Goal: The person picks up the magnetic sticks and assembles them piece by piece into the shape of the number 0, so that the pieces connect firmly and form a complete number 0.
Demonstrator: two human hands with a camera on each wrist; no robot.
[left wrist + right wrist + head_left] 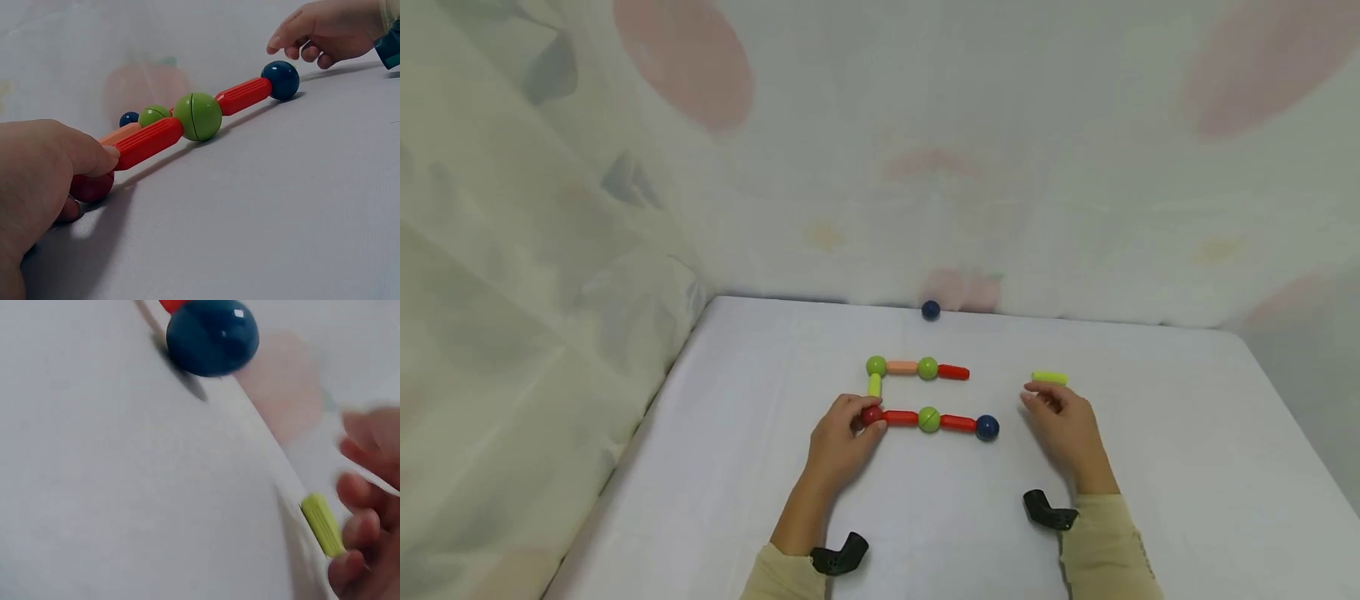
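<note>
My left hand [838, 442]: at about 7 o'clock on the desk [700, 467], fingers curled round the red ball [872, 415], thumb and fingertips pinching it at the left end of the near row.
My right hand [1063, 429]: at about 4 o'clock, fingers loosely bent and holding nothing, the tips just beside the yellow-green stick [1049, 377]; I cannot tell from the wrist view whether they touch it.
Red ball: lying on the desk at the corner where the near row meets a short yellow-green rod [875, 385] that runs toward 12 o'clock.
Near row: from the red ball toward 3 o'clock come a red rod [901, 417], a green ball [929, 419], a second red rod [958, 423] and a dark blue ball [987, 428], all joined in one line.
Far row: a green ball at the corner [876, 366], an orange rod [902, 367], another green ball [927, 368] and a red rod with a free end [953, 372], parallel to the near row.
Yellow-green stick: lying loose on the desk, well apart from the chain, toward 2 o'clock.
Loose blue ball [931, 310]: at 12 o'clock, at the desk's far edge against the pale curtain [925, 167].
</note>
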